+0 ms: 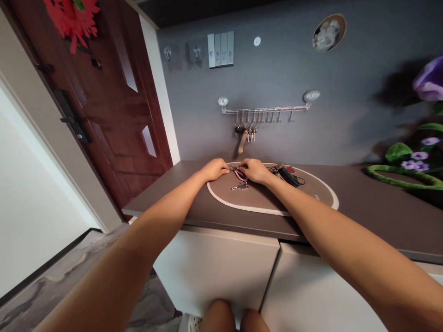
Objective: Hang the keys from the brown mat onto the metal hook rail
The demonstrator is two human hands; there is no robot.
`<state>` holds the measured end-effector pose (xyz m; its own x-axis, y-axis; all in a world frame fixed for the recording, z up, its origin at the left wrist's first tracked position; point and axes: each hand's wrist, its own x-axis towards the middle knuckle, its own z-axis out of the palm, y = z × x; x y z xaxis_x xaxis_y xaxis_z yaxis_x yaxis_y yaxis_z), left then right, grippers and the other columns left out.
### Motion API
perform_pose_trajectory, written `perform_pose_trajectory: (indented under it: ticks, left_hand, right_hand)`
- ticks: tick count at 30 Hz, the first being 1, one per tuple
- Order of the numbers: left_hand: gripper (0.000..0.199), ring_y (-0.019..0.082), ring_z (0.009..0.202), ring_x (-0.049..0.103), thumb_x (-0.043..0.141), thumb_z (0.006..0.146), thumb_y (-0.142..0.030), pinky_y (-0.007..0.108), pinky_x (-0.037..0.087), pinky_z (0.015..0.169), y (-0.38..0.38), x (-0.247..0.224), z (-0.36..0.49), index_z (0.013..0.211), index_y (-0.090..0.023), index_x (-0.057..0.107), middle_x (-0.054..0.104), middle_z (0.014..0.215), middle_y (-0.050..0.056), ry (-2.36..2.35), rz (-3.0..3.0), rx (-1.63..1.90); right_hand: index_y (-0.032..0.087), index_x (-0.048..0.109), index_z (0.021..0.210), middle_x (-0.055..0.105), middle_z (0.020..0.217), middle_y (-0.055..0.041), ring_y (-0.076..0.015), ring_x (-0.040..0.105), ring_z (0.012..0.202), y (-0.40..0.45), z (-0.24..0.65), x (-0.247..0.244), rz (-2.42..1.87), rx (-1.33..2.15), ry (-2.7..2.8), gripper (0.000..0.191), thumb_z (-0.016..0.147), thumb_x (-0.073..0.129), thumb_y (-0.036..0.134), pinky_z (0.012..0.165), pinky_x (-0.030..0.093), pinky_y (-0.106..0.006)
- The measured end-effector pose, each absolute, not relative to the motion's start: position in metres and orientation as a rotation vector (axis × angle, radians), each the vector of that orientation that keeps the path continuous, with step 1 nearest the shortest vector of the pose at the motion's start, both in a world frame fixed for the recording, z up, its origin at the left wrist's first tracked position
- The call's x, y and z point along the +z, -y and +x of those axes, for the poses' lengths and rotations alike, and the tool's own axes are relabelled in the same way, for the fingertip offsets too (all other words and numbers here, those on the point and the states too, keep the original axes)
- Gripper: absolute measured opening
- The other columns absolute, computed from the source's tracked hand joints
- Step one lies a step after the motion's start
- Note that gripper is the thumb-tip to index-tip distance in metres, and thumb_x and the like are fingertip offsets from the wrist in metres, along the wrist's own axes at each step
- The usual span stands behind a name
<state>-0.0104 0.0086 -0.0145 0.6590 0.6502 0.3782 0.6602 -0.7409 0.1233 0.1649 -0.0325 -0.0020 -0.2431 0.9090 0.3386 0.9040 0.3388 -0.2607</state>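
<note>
On the oval brown mat [249, 203] with a white rim, my left hand [216, 169] pinches the left end of a small key bunch with a pink strap [240, 175]. Just to the right, my right hand [254, 170] has its fingers closed at the strap's upper side. A silver key [239, 187] lies on the mat below the strap. Beside my right hand is a pile of keys and dark key cases [289, 176], with a small red item [290, 169] behind it.
A hook rail [266, 109] on the grey wall carries several key bunches [245, 133]. Purple flowers and a green ring-shaped decoration [401, 177] stand on the right of the countertop [374, 216]. A dark red door [114, 92] is at left, with white cabinet doors [221, 263] below.
</note>
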Motion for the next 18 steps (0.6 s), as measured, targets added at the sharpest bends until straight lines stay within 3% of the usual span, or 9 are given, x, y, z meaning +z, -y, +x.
perform_pose_trajectory:
  ticks: [11, 18]
  left_hand:
    - [0.021, 0.017, 0.078, 0.054, 0.045, 0.077, -0.018, 0.026, 0.039, 0.075, -0.0052, -0.0154, -0.0033, 0.075, -0.014, 0.066, 0.062, 0.081, 0.007, 1.341, -2.687, -0.916]
    - [0.014, 0.012, 0.059, 0.052, 0.05, 0.072, -0.018, 0.026, 0.042, 0.067, -0.0061, -0.0158, 0.0001, 0.066, -0.012, 0.061, 0.059, 0.061, 0.002, 1.724, -2.789, -1.479]
  right_hand:
    - [0.016, 0.066, 0.089, 0.066, 0.09, -0.0086, -0.0176, 0.059, 0.081, 0.0287, 0.1666, -0.0043, -1.561, 0.001, 2.162, 0.021, 0.078, 0.048, 0.021, 0.07, 0.039, -0.022]
    - [0.016, 0.065, 0.089, 0.066, 0.088, -0.0084, -0.0185, 0.059, 0.08, 0.0267, 0.1672, -0.0046, -1.525, -0.031, 2.131, 0.022, 0.077, 0.048, 0.024, 0.069, 0.039, -0.024]
